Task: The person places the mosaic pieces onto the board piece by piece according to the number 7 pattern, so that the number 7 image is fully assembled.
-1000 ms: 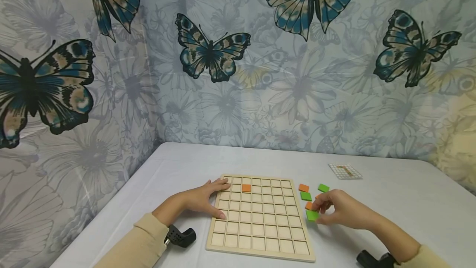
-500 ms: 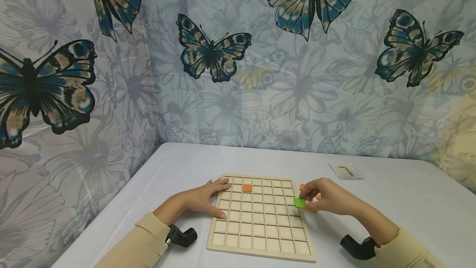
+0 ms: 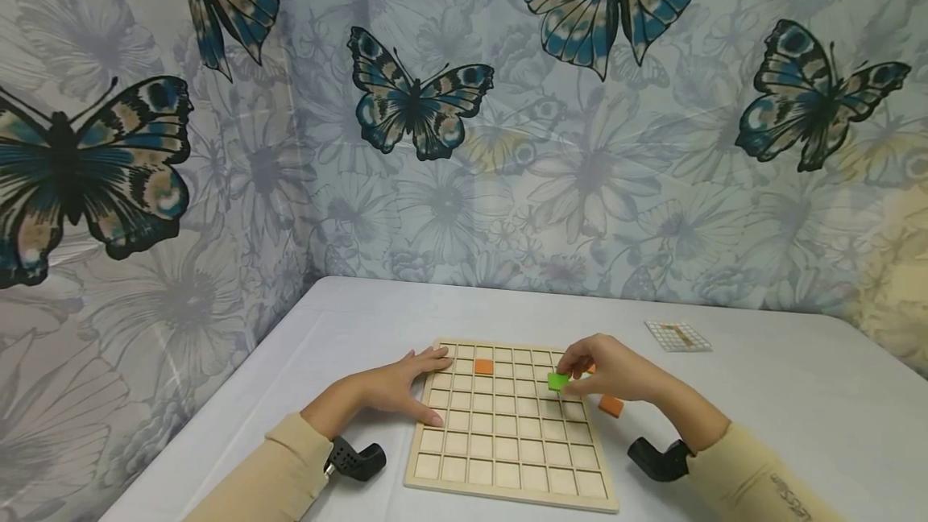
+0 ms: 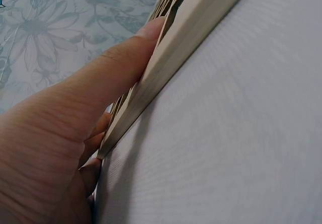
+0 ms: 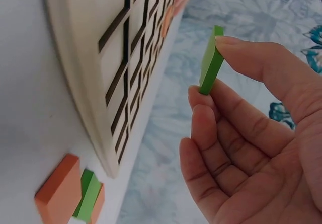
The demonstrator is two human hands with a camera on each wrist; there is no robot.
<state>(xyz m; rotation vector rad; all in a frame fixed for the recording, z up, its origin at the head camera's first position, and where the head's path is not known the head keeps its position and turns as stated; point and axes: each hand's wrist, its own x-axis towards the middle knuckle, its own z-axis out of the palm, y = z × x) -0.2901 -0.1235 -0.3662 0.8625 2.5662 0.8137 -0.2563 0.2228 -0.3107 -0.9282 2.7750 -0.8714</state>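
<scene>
A wooden grid board (image 3: 507, 451) lies on the white table. One orange square tile (image 3: 483, 366) sits in a cell near its far left. My left hand (image 3: 397, 385) rests on the board's left edge, fingers and thumb spread over the rim; in the left wrist view the thumb (image 4: 118, 63) lies along the wooden edge. My right hand (image 3: 616, 369) pinches a green square tile (image 3: 557, 382) above the right part of the board. The right wrist view shows that green tile (image 5: 212, 60) between thumb and fingertips, apart from the board.
Beside the board's right edge lies an orange tile (image 3: 611, 405), with others partly hidden by the right hand. The right wrist view shows a loose green tile (image 5: 88, 196) between orange ones. A small gridded pattern card (image 3: 677, 337) lies at the back right.
My right hand has taken the green tile from the loose tiles on the right and carried it left over the board. The left hand stays in place.
</scene>
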